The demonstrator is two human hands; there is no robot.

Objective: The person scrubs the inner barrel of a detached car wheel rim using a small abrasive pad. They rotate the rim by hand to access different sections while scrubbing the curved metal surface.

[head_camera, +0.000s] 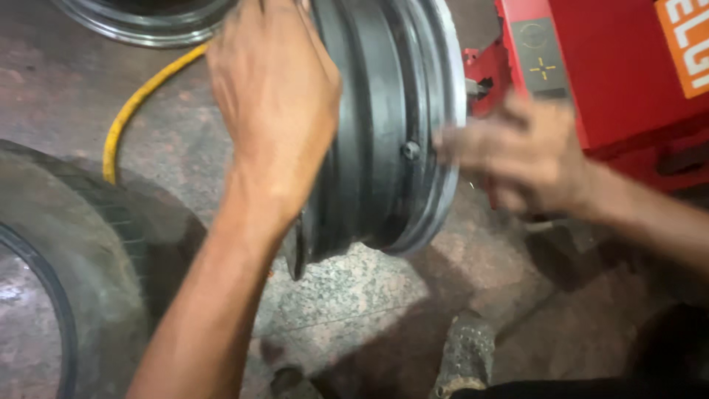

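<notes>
The left hand [273, 96] lies flat against the upright dark steel wheel rim [384, 125], gripping nothing; the blurred right hand [524, 155], fingers loose, nears its valve stem [410, 151]; unclamped, the rim could roll or topple onto the stone floor [354, 303]

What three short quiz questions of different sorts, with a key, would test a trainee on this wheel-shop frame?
1. True or false: the left hand rests on the bare metal wheel rim.
2. Which lies on the floor at the left? A) a tyre B) a bucket C) a ladder
3. What colour is the hose on the floor?

Key:
1. True.
2. A.
3. Yellow. It runs behind the rim, which stands mounted beside the red machine; the blurred right hand has its fingers at the rim's edge.
</notes>
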